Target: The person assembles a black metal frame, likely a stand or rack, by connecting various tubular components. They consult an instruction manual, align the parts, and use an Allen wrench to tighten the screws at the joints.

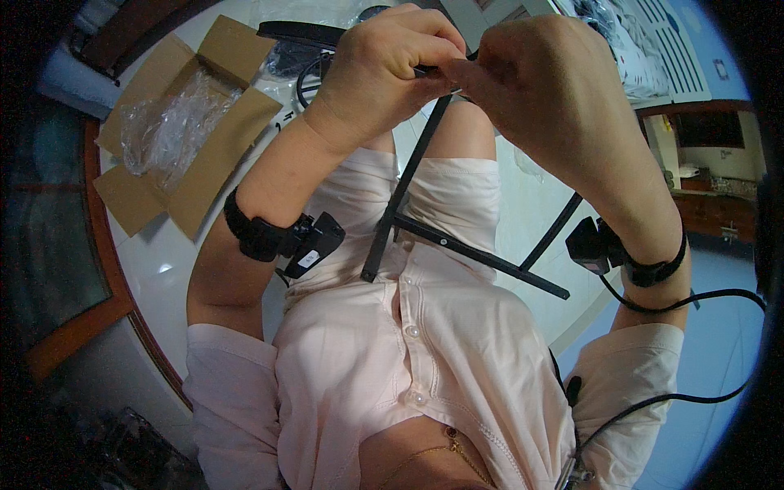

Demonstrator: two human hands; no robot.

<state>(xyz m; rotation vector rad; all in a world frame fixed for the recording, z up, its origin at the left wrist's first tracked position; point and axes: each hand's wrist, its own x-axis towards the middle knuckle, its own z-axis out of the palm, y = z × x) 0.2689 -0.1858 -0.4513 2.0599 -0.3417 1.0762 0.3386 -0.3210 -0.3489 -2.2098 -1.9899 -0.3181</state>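
Observation:
My left hand (pixel 398 61) and my right hand (pixel 539 61) meet at the top centre, over a black metal frame (pixel 413 165). The fingertips of both are pinched close together at the frame's upper part; a small thin piece seems to lie between them, too hidden to name. The frame's square bars run down over my thighs, with a crossbar (pixel 478 250) near my waist. A black, flat, rounded part (pixel 300 33) juts out to the left, behind my left hand. Each forearm wears a black strap with a small device.
An open cardboard box (pixel 220 159) with clear plastic wrap (pixel 177 125) stands on the tiled floor at the left. A wood-framed glass door (pixel 61 233) is at the far left. A black cable (pixel 692 300) loops from the right forearm. A white slatted bed rail (pixel 667 49) stands at the upper right.

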